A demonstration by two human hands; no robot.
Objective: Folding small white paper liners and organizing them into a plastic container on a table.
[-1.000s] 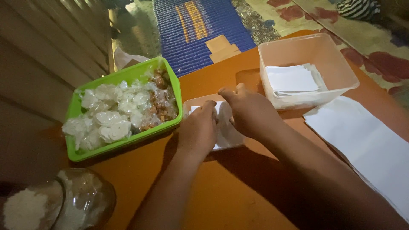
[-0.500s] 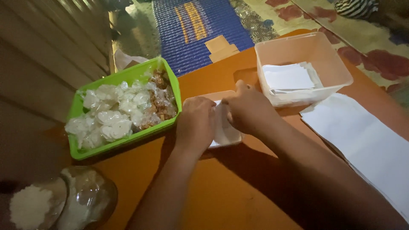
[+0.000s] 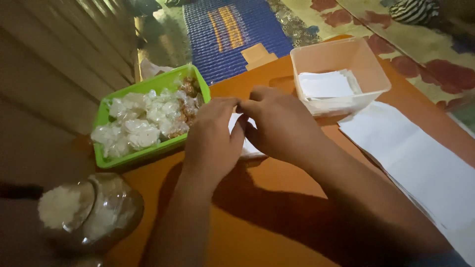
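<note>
Paper, a small white piece (image 3: 247, 143), lies flat on the orange table (image 3: 277, 212) in the middle of the frame, and both my hands are on it. Nearest to me, at the lower left, stands a clear jar (image 3: 91, 212) with white grains inside. My left hand (image 3: 210, 141) is curled, with its fingertips pinching the top edge of the paper. My right hand (image 3: 282, 123) is curled too and pinches the same edge, touching my left one. I think this wrap is only half made. At the right lies a long white sheet (image 3: 420, 163), uncut. Farther back on the left, the green tray (image 3: 106, 160) is already full of little wrapped sweets (image 3: 143, 118). In the clear box (image 3: 341, 54) at the upper right, more cut papers (image 3: 324, 84) wait.
</note>
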